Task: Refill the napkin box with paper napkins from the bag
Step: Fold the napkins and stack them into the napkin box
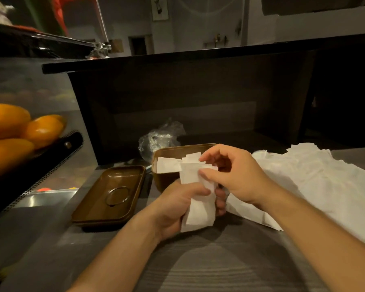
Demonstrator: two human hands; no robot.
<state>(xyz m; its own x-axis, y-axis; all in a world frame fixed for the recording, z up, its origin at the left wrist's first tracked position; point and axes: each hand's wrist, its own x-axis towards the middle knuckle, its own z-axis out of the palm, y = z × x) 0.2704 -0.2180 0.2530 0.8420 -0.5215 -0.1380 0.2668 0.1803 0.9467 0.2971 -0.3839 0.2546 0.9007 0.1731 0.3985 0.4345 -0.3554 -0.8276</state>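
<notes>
The left hand (183, 204) clamps napkins (195, 199), right fingers (207, 172) pinch one; a loose grip could scatter them beside the box (167, 180).

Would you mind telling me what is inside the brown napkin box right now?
The napkin box holds some white napkins standing near its left end. The right hand covers the rest, so how full it is stays hidden.

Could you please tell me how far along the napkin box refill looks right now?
Done: the lid is off and some napkins already sit in the brown napkin box. In hand: the left hand holds a stack while the right hand picks at its top. Left: the loose pile and putting the lid on.
</notes>
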